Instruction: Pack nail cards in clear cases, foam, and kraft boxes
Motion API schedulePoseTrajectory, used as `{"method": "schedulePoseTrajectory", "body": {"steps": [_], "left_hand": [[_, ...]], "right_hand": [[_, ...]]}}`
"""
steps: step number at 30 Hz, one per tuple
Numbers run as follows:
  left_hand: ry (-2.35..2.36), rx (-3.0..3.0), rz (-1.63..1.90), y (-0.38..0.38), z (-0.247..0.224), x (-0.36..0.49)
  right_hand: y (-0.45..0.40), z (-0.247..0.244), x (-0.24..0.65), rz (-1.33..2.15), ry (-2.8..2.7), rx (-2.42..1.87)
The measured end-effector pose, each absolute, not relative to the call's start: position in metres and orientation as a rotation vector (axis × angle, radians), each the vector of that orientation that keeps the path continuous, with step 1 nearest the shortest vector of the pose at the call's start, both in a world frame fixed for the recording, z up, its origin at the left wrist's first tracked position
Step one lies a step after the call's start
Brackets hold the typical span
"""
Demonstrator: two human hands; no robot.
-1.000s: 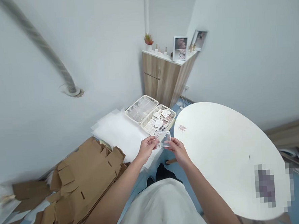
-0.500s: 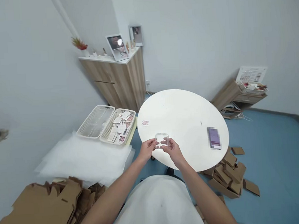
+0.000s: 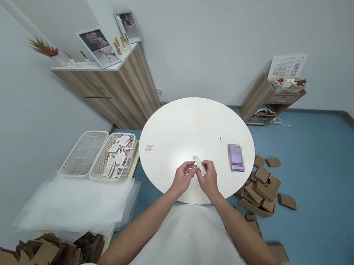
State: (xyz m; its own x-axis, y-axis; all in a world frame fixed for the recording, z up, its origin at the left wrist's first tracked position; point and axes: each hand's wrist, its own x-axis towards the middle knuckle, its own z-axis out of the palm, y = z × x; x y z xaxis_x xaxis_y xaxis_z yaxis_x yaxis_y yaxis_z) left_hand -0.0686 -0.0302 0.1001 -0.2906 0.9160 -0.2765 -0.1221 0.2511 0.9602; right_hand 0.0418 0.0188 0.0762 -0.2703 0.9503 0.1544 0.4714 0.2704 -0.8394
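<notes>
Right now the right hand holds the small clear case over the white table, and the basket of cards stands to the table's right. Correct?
Not quite: the head view shows the basket of cards to the left of the white table. The right hand does hold the small clear case over it.

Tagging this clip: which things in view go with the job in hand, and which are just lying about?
Likely part of the job:
clear plastic case, in the right hand
left hand, close beside it
white oval table, under both hands
basket of cards, possibly

Apparently just lying about:
purple item, pixelated
scattered cardboard boxes
potted plant
framed pictures
</notes>
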Motion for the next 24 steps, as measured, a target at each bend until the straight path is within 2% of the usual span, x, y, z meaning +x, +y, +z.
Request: {"method": "schedulePoseTrajectory", "body": {"steps": [7, 13, 16, 19, 24], "left_hand": [[1.427, 0.582, 1.326, -0.02, 0.092, -0.077], [1.414, 0.516, 1.284, -0.016, 0.082, -0.098], [1.385, 0.449, 1.238, -0.013, 0.083, -0.112], [1.308, 0.438, 1.179, -0.012, 0.083, -0.127], [1.215, 0.471, 1.093, -0.015, 0.079, -0.145]], "right_hand": [[0.013, 0.069, 0.04, 0.437, -2.349, -1.09], [0.003, 0.066, 0.03, 0.41, -2.486, -0.997], [0.001, 0.069, 0.028, 0.468, -2.342, -1.071], [0.004, 0.075, 0.025, 0.697, -2.064, -1.231], [0.011, 0.082, 0.02, 1.561, -1.48, -1.39]]}}
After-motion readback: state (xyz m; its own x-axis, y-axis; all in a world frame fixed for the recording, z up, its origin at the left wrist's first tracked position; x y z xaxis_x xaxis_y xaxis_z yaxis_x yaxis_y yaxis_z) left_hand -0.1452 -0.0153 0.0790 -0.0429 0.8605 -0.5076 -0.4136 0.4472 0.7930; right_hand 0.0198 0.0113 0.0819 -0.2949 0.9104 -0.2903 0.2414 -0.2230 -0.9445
